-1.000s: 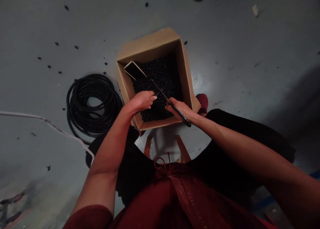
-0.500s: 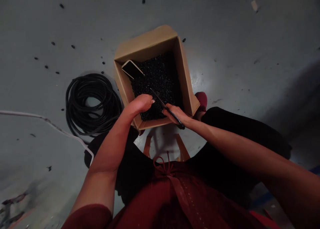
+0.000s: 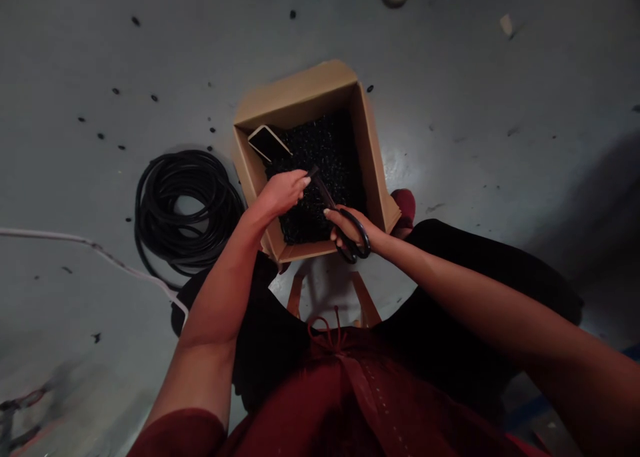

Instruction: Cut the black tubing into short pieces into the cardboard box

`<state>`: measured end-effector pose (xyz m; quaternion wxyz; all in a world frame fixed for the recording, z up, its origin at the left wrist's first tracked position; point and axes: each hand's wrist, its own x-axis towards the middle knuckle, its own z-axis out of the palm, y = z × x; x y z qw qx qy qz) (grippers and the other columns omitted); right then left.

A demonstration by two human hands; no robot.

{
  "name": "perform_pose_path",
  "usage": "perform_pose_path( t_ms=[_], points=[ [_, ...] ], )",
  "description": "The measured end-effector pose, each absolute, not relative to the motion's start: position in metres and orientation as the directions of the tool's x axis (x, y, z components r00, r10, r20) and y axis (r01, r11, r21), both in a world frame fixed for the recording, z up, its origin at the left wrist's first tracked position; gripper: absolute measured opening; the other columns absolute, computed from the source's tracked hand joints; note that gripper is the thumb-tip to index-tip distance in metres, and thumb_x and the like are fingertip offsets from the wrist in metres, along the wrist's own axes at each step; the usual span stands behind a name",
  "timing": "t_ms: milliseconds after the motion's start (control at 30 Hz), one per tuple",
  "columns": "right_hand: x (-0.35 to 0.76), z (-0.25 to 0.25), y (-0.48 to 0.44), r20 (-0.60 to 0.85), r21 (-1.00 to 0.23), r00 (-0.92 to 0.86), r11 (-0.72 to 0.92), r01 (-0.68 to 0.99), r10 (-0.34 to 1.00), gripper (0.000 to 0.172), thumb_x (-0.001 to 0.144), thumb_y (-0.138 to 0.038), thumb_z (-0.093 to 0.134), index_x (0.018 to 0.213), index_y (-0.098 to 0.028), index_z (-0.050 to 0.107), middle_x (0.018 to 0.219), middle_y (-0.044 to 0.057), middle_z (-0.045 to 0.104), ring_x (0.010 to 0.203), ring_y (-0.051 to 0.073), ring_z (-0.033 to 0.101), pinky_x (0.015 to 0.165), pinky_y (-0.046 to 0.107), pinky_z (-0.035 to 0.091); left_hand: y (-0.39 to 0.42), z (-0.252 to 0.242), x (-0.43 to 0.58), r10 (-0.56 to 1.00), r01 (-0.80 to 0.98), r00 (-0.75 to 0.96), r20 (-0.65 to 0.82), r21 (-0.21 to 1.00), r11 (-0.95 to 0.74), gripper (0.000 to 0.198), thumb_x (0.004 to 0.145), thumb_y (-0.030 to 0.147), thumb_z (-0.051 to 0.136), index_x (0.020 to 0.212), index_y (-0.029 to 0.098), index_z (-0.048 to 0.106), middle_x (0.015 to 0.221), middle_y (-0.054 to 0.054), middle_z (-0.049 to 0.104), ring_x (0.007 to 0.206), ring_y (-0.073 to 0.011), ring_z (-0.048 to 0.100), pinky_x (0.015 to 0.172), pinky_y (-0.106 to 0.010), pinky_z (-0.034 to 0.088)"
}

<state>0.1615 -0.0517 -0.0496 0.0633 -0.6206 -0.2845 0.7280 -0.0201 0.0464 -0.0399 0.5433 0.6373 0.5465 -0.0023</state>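
Over box (image 3: 300, 89), pinching blk bit (image 3: 313, 171) w/ L hand (image 3: 284, 192), nearly closed; at box's near edge, gripping scissors (image 3: 327, 195) w/ R hand (image 3: 353, 222) curled tight. Prob. light, bendy, slick bit; pinch by end.

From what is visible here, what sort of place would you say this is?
Probably a workshop or small factory, though I cannot be certain: a cardboard box holds many small black pieces, a black coil lies beside it, and the right hand grips scissors.

Scissors (image 3: 325, 192) over box (image 3: 371, 157), pieces (image 3: 325, 144) inside, coil (image 3: 156, 207) left of box
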Motion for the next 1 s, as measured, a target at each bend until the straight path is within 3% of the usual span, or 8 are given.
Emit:
perform_pose_path(
  t_ms=[100,267,433,600,800,1000],
  points=[
    [0.166,-0.038,-0.04,-0.804,-0.594,-0.191,-0.753,0.282,0.563,0.026,0.098,-0.048,0.045,0.1,-0.022,0.049,0.065,-0.002,0.06,0.047,0.011,0.056,0.042,0.02,0.043,0.053,-0.019,-0.019,0.759,0.611,0.367,-0.539,0.754,0.241,0.026,0.094,0.028,0.043,0.097,0.016,0.065,0.076,-0.001,0.061,0.061,-0.0096,0.051,0.063,-0.023,0.043],
    [0.177,-0.032,-0.031,-0.622,-0.704,-0.122,-0.485,0.518,0.773,0.037,0.09,-0.046,0.058,0.116,-0.021,0.051,0.087,0.004,0.067,0.072,0.019,0.064,0.068,0.031,0.05,0.061,0.004,-0.022,0.804,0.41,0.308,-0.509,0.833,0.371,0.035,0.087,0.016,0.051,0.12,0.017,0.063,0.089,-0.002,0.065,0.067,-0.0073,0.055,0.067,-0.02,0.046],
    [0.179,-0.03,-0.033,-0.577,-0.728,-0.14,-0.429,0.534,0.805,0.048,0.088,-0.047,0.059,0.128,-0.022,0.05,0.096,0.007,0.069,0.086,0.025,0.065,0.078,0.038,0.05,0.061,0.002,-0.023,0.764,0.272,0.31,-0.567,0.822,0.5,0.042,0.087,0.02,0.057,0.129,0.014,0.059,0.092,-0.005,0.069,0.07,-0.0087,0.06,0.07,-0.022,0.051],
    [0.177,-0.018,-0.029,-0.592,-0.743,-0.165,-0.454,0.493,0.789,0.05,0.088,-0.05,0.058,0.13,-0.022,0.052,0.108,0.009,0.07,0.1,0.028,0.065,0.085,0.041,0.05,0.055,-0.007,-0.018,0.74,0.298,0.304,-0.6,0.798,0.524,0.035,0.088,0.025,0.059,0.12,0.013,0.066,0.09,-0.006,0.071,0.07,-0.0088,0.061,0.069,-0.021,0.051],
    [0.18,-0.014,-0.024,-0.595,-0.745,-0.184,-0.45,0.492,0.782,0.052,0.088,-0.052,0.059,0.13,-0.022,0.053,0.113,0.012,0.07,0.103,0.03,0.065,0.086,0.042,0.05,0.052,-0.014,-0.018,0.763,0.404,0.343,-0.548,0.819,0.407,0.04,0.089,0.025,0.056,0.126,0.014,0.066,0.088,-0.005,0.072,0.071,-0.0087,0.06,0.071,-0.023,0.05],
    [0.184,-0.013,-0.023,-0.568,-0.715,-0.201,-0.358,0.6,0.798,0.058,0.087,-0.054,0.057,0.133,-0.019,0.052,0.114,0.013,0.069,0.103,0.032,0.065,0.083,0.041,0.049,0.053,-0.008,-0.022,0.754,0.527,0.398,-0.522,0.803,0.278,0.046,0.089,0.027,0.055,0.132,0.012,0.063,0.09,-0.005,0.072,0.075,-0.0109,0.061,0.076,-0.025,0.051]
  ],
)
